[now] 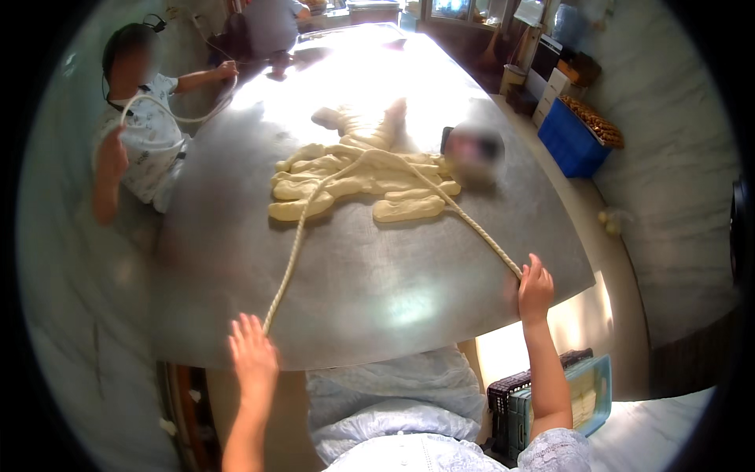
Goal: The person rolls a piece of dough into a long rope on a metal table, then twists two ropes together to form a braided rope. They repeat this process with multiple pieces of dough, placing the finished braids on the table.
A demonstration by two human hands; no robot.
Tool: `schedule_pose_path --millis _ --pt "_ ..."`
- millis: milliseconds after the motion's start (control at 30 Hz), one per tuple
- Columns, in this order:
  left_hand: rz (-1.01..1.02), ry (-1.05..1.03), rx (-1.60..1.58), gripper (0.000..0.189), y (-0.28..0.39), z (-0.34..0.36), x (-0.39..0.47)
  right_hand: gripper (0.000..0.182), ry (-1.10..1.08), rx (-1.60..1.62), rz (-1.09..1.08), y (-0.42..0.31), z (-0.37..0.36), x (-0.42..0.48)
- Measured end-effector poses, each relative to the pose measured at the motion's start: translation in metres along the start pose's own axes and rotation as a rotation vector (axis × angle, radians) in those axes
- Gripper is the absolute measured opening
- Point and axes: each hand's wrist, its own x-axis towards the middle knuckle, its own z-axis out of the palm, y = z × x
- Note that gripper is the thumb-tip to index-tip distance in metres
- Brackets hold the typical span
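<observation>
A long twisted rope of dough (295, 242) runs in an inverted V across the steel worktable (377, 271). Its bend lies over a pile of thick dough strips (354, 186). At the near left, my left hand (255, 348) is flat with fingers spread, its palm over one end of the rope. My right hand (535, 289) is at the other end, near the table's right edge. Its fingers point away from me, and its palm side is hidden, so I cannot tell whether it grips the dough.
On the left a co-worker (141, 135) holds up a looped dough rope (171, 112). A round blurred thing (475, 156) is right of the pile. Along the right are a blue crate (572, 141) of brown fried-looking pieces and a light-blue bin (601, 389) beside dark crates.
</observation>
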Motion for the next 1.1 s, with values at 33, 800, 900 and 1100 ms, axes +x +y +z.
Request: schedule_pose_path --millis 33,800,900,1100 --pt "0.065 -0.002 0.093 0.052 0.005 -0.003 -0.021 0.042 0.080 -0.017 -0.140 -0.010 -0.011 -0.016" --pt "-0.237 -0.019 -0.038 0.049 -0.090 0.042 0.068 0.048 -0.016 -0.083 0.273 0.084 0.026 0.026" --pt "-0.173 -0.304 0.054 0.060 -0.027 -0.008 0.000 0.039 0.013 0.015 0.018 0.050 -0.002 -0.017" --pt "-0.342 -0.381 -0.507 0.038 -0.060 -0.077 0.050 0.033 0.036 0.028 -0.123 0.048 -0.014 -0.022"
